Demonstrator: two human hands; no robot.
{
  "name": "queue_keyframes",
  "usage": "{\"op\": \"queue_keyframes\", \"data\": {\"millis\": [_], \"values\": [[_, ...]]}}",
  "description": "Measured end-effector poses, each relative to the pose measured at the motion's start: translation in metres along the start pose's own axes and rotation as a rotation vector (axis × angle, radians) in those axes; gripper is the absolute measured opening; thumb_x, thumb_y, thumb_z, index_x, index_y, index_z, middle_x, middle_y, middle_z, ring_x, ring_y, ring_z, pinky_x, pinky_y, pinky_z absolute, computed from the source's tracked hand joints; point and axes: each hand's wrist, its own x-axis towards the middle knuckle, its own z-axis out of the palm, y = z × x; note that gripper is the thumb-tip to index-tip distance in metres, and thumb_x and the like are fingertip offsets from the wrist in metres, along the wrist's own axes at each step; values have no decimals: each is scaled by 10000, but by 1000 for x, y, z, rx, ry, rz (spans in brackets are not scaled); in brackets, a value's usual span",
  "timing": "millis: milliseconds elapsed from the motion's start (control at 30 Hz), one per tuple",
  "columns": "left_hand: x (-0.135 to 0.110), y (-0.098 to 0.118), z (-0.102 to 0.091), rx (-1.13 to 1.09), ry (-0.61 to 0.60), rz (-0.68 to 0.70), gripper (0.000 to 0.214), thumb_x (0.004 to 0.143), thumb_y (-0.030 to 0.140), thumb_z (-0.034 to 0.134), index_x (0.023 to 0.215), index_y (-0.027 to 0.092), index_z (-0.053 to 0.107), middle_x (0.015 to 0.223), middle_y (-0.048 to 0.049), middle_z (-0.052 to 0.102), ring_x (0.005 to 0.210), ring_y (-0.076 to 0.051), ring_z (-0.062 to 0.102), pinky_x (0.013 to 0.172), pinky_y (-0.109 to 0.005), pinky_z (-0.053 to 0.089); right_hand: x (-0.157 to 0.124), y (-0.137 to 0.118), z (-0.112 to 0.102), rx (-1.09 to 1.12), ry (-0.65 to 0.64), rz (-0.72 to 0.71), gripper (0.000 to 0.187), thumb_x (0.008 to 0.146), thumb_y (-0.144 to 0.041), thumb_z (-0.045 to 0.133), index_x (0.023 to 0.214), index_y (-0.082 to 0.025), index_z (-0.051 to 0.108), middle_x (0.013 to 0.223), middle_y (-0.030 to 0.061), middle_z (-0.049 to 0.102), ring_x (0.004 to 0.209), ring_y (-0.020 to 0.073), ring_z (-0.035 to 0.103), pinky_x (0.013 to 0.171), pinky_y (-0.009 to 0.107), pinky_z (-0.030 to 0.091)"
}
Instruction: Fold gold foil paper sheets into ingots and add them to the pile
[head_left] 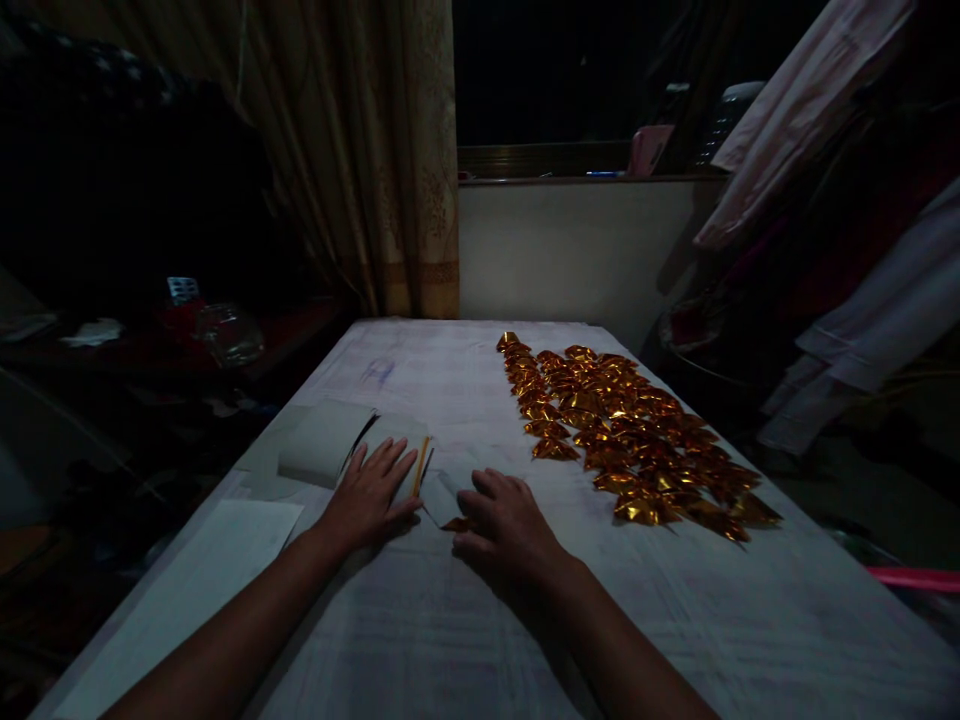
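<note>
My left hand (369, 492) lies flat with its fingers stretched out on a stack of pale paper sheets (324, 444) whose gold edge (420, 466) shows beside my fingers. My right hand (501, 520) rests just to the right, fingers curled over a small sheet (442, 497) with a gold corner poking out under the thumb. The hand hides how it grips the sheet. Several folded gold foil pieces (630, 430) lie in rows on the table, to the right of both hands.
A white cloth covers the table (675, 620). A loose white sheet (217, 550) lies near the table's left edge. A curtain (360, 150) hangs behind, clothes (840, 200) hang at the right, and dark clutter fills the left side.
</note>
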Motion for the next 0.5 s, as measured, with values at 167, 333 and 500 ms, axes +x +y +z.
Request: {"op": "queue_keyframes", "data": {"millis": [167,333,500], "values": [[27,-6,12,-36,-54,-112,605,979,555,432,1490,234,469,1576,-122,424,1479,-304,342,1197,-540,236,-4,3,8,49,72,-3,255,858,-348,724,1107,-297,740,1313,71,634,1267,264,525,1077,412,357],[31,-3,10,-48,-125,-123,564,1016,479,367,1502,204,447,1588,-124,404,1488,-291,324,1198,-539,245,-3,9,9,120,68,18,188,876,-203,652,1009,-279,759,1283,55,687,1257,243,568,1086,406,358],[33,6,1,30,-133,-138,547,996,431,450,1489,193,467,1590,-143,394,1483,-313,333,1200,-533,251,-6,10,-1,137,78,90,215,901,-169,577,1030,-240,735,1059,46,757,1003,195,678,900,299,447]]}}
